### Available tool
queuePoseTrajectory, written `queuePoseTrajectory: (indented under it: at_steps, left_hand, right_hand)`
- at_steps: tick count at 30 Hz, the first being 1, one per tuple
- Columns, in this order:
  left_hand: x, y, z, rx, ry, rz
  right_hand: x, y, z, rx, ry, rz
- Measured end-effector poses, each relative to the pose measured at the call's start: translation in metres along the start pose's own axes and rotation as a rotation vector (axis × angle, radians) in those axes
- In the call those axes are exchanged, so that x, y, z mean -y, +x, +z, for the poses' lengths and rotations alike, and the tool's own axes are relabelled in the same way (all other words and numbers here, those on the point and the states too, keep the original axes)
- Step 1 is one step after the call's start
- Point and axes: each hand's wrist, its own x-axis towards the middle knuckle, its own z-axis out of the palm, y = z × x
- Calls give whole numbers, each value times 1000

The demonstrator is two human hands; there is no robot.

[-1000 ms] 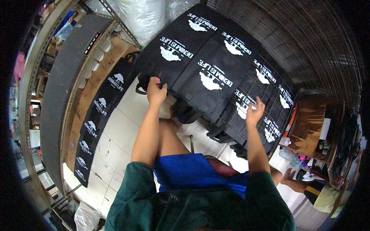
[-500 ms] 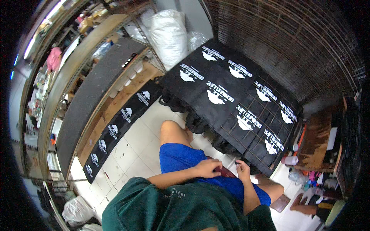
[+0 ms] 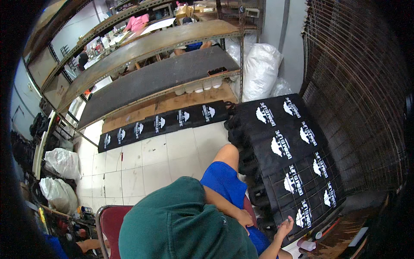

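Note:
My left hand [image 3: 246,219] rests on my lap over the blue shorts [image 3: 226,183], its fingers loosely bent and partly out of sight. Nothing shows in it. Raised beside the near edge of the black printed pieces, my right hand [image 3: 284,226] has its fingers curled in toward the thumb. Whatever small thing may be pinched there is too small to make out. In front of it, flat black pieces with white prints [image 3: 289,183] lie in rows on a rack, with a wire grid over the nearer ones. Black fabric hangs bunched along the rack's left side.
A row of black printed pieces [image 3: 159,124] lies along a low wooden board. Shelving with a dark grey board [image 3: 159,84] stands behind it. White sacks [image 3: 261,71] lean at the back. Stacked wire racks [image 3: 358,86] rise at right. A red chair [image 3: 113,224] is under me.
My head has turned left, so the shelving and floor show more and the printed pieces sit further right. My right hand stays raised, and my left stays at my lap.

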Motion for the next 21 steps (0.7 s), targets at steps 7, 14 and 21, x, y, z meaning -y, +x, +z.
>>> queuePoseTrajectory:
  at_steps: [7,14,21]
  left_hand:
    - [40,36,15,-167,101,-12]
    - [52,33,17,-251,-253,-76]
    - [62,28,7,-457,-278,-12]
  right_hand:
    - [-41,15,-9,36,-125,52]
    - [-13,6,-9,-269,-173,-96]
    - [30,-13,-18,-518,-1,-266]
